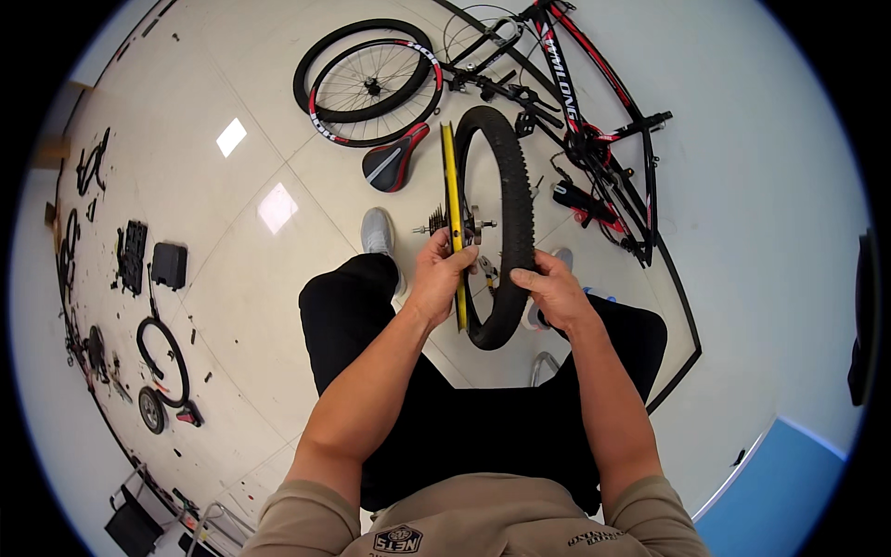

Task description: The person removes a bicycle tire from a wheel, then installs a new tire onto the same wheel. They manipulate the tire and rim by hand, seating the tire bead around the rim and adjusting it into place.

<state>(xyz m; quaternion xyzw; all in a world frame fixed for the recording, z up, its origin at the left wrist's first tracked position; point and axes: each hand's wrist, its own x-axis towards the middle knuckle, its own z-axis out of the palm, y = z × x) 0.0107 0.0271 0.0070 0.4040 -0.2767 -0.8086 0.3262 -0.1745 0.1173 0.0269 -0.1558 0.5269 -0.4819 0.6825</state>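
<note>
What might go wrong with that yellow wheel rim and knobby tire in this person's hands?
The right hand might lose the knobby tire, which stands beside the yellow rim rather than seated around it. If the left hand slips on the rim, the toothed cassette close by could scrape it.

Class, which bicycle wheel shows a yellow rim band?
The upright wheel in the person's left hand; the wheel lying near the saddle has a black rim with red and white markings.
</note>
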